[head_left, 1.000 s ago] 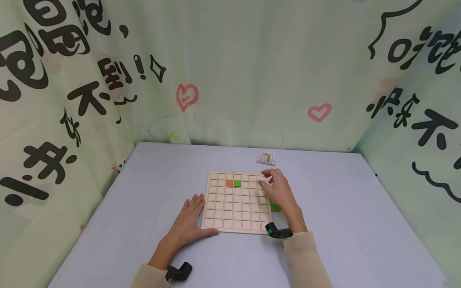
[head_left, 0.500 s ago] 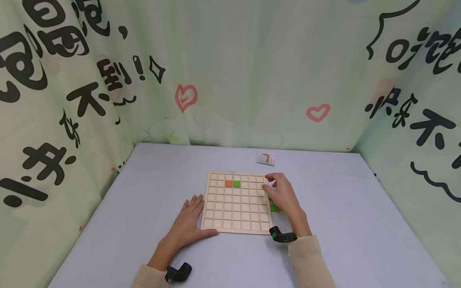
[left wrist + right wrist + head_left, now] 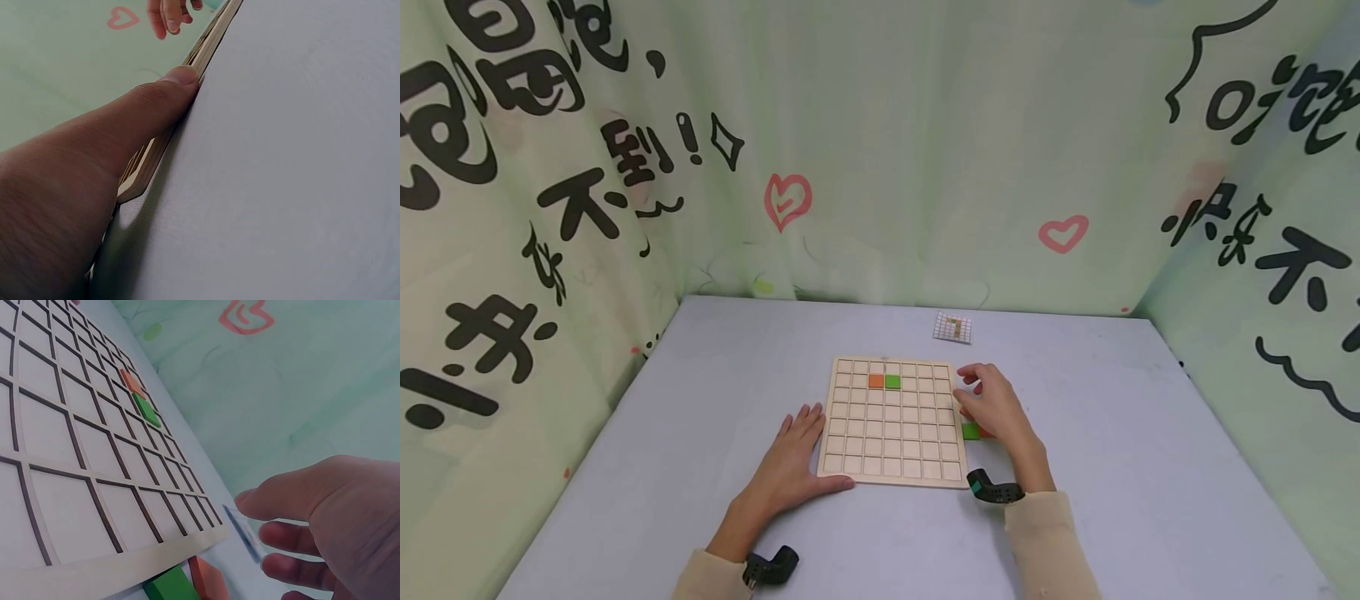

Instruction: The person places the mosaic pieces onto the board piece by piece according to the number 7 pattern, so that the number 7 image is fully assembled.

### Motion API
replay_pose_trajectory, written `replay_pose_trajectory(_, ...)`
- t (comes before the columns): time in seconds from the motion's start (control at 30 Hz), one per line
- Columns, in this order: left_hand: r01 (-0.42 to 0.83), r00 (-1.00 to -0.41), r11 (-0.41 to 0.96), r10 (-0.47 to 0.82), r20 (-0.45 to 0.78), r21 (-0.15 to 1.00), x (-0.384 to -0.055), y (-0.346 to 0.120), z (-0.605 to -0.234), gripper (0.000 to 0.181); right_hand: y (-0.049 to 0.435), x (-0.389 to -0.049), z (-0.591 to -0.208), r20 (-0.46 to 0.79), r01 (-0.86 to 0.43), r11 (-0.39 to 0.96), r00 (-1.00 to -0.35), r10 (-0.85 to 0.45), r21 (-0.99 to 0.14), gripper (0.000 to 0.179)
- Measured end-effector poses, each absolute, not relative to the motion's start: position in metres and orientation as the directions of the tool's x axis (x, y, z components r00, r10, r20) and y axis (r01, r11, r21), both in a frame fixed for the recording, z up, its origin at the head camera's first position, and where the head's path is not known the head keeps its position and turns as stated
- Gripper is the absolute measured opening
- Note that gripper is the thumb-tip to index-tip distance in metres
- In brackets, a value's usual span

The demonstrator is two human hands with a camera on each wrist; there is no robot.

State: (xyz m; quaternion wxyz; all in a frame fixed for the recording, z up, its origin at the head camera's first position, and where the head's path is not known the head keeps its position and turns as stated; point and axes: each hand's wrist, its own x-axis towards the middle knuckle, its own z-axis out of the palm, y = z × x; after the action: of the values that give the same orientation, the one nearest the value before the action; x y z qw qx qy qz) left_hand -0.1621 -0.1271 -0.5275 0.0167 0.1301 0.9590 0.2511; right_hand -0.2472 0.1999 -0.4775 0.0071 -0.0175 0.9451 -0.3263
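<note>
A square wooden grid board [image 3: 917,454] lies on the table. In its second row from the back, an orange square tile [image 3: 876,381] sits beside a green square tile [image 3: 892,382]. My left hand [image 3: 793,462] rests at the board's front left corner, fingers along the left side and thumb on the front edge. Over the right edge hovers my right hand [image 3: 996,408], fingers loosely bent and apart from the thumb [image 3: 275,490], with nothing seen between them. Under it, just right of the board, are a loose green tile [image 3: 971,431] and an orange tile [image 3: 209,579], partly hidden.
A small card [image 3: 952,327] printed with a coloured grid pattern lies behind the board, near the table's back edge. The pale table [image 3: 1150,467] extends on both sides. A curtain [image 3: 880,150] with writing and hearts encloses the back and sides.
My right hand has drawn back to the right and slightly nearer, off the board's back right corner. More of the loose orange tile shows. The left hand has stayed put.
</note>
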Motion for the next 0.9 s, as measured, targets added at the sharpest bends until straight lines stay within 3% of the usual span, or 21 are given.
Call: replay_pose_trajectory(0.9,0.252,-0.963,0.84,0.266,0.04,0.48,-0.162,-0.128,-0.527,0.116,0.215,-0.248,-0.484,-0.132,-0.002,0.814,-0.986,-0.097,-0.581,0.04)
